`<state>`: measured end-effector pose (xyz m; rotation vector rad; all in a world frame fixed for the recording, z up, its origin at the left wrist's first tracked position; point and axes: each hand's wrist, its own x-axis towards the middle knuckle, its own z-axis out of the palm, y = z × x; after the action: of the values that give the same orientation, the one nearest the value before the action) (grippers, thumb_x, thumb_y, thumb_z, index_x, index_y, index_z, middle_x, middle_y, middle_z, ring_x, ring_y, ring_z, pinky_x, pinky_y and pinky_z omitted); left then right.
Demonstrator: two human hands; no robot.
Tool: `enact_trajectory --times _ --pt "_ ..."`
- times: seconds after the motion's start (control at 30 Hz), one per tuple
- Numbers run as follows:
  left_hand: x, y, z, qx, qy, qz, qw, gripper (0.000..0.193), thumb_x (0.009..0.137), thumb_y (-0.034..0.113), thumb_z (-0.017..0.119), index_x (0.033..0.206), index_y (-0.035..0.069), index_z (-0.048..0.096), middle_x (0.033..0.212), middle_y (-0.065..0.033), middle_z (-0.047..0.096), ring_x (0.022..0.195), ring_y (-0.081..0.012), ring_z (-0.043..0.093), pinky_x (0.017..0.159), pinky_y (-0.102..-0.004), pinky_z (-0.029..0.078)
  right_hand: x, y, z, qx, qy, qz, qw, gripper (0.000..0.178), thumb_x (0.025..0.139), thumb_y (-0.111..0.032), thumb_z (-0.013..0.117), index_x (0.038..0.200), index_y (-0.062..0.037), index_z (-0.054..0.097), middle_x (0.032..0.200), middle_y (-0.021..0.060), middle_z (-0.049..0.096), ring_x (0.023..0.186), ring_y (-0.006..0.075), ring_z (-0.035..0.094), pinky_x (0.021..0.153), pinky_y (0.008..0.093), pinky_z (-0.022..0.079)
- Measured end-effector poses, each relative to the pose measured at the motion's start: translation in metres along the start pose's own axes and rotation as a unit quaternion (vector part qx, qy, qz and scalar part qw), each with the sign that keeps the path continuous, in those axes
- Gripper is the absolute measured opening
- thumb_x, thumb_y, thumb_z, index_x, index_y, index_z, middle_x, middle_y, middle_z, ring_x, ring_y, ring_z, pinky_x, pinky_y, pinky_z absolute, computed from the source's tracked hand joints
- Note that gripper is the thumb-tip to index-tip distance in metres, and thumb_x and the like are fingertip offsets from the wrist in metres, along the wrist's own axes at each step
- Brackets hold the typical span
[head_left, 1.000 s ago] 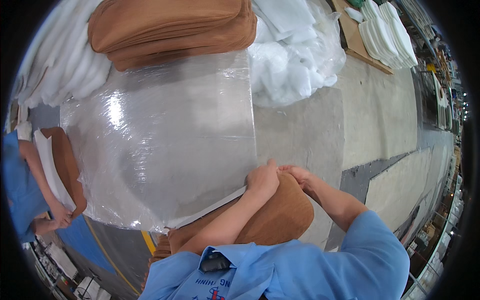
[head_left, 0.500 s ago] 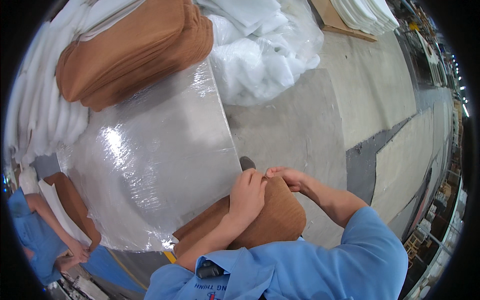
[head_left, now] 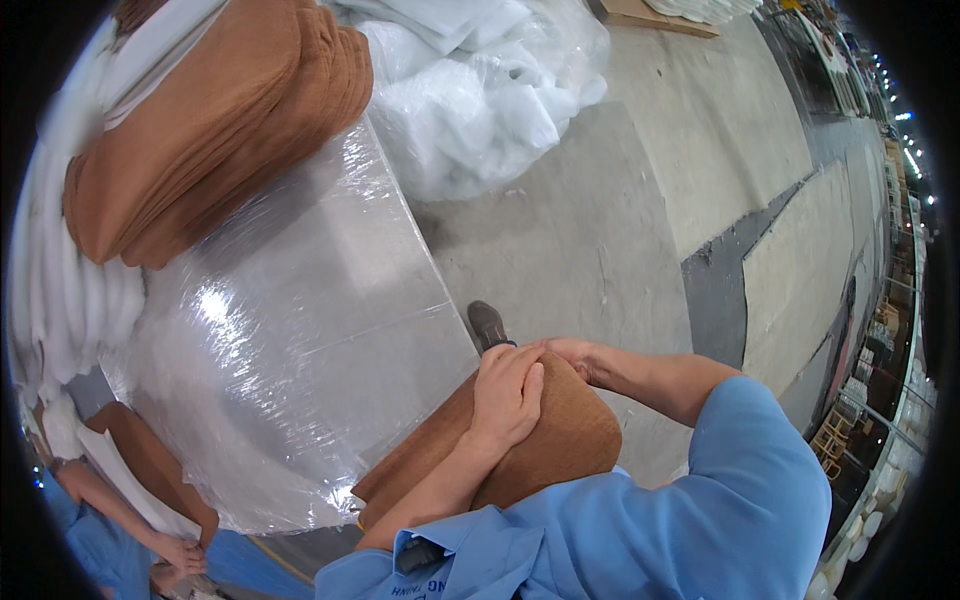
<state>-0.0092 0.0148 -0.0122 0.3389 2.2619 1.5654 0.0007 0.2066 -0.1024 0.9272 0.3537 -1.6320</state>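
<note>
at 9 o'clock, white padding (head_left: 60, 290) is lying in thick folds. at 8 o'clock, a co-worker in blue (head_left: 95, 545) is holding a curved white strip (head_left: 140, 488) together with a brown piece (head_left: 168, 465), one hand resting near their lower end. at 10 o'clock, a stack of brown pieces (head_left: 220, 135) is sitting on the worktop (head_left: 320, 290), whose clear plastic wrap is glinting. at 12 o'clock, a plastic-wrapped white bundle (head_left: 470, 120) is bulging just beside the worktop's edge. near the dial's centre, a dark shoe (head_left: 486, 320) is showing below that same edge.

the brown fabric piece (head_left: 565, 425) you're handling is lying between 6 and 5 o'clock, slanting up against your blue shirt (head_left: 690, 490), with your left forearm crossing over it. your left grip (head_left: 505, 395), at 6 o'clock, is holding its upper edge, fingers bending over and thumb lying along the near face. your right grip (head_left: 568, 357), at 5 o'clock, is meeting those fingers at the piece's top corner; its fingertips are hiding, so i can't tell how far it's closing.

at 2 o'clock, a pale sheet (head_left: 725, 150) is covering the floor (head_left: 715, 290).
</note>
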Motion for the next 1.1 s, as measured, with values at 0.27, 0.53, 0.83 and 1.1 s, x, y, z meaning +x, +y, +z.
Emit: enact_trajectory --times 0.27,0.53,0.83,1.1 --pt "0.002 -0.005 0.005 0.026 -0.059 0.020 0.998 0.032 0.100 0.015 0.055 0.123 0.000 0.071 0.127 -0.0196 0.071 0.129 -0.0406 0.057 0.117 -0.0518 0.037 0.011 0.010 -0.011 0.034 -0.053 0.025 0.998 0.034 0.112 -0.027 0.048 0.124 -0.0013 0.065 0.107 0.0146 0.076 0.078 0.0178 0.077 0.054 0.0288 0.065" --pt "0.002 0.003 -0.004 0.006 -0.074 -0.029 0.997 0.034 0.107 0.020 0.050 0.125 -0.001 0.069 0.137 -0.0207 0.066 0.132 -0.0402 0.058 0.116 -0.0459 0.041 0.007 0.045 0.000 0.078 0.036 -0.255 0.963 0.032 0.110 -0.034 0.055 0.114 -0.0055 0.068 0.105 0.0082 0.073 0.088 0.0201 0.073 0.079 0.0385 0.062" --pt "0.009 0.049 -0.029 -0.156 -0.144 -0.221 0.952 0.056 0.115 0.037 0.037 0.145 -0.006 0.057 0.149 -0.0187 0.058 0.141 -0.0290 0.053 0.121 -0.0397 0.036 -0.027 0.055 0.051 0.296 0.120 -0.521 0.792 0.061 0.111 -0.055 0.044 0.146 -0.0048 0.048 0.122 0.0061 0.066 0.116 0.0208 0.059 0.102 0.0387 0.045" --pt "0.009 0.034 -0.014 -0.102 -0.176 -0.208 0.957 0.057 0.115 0.036 0.036 0.148 -0.006 0.056 0.153 -0.0208 0.056 0.145 -0.0295 0.049 0.122 -0.0386 0.033 -0.002 0.040 0.078 0.249 0.126 -0.523 0.806 0.074 0.109 -0.063 0.042 0.156 -0.0056 0.038 0.133 0.0131 0.061 0.129 0.0237 0.056 0.110 0.0380 0.043"
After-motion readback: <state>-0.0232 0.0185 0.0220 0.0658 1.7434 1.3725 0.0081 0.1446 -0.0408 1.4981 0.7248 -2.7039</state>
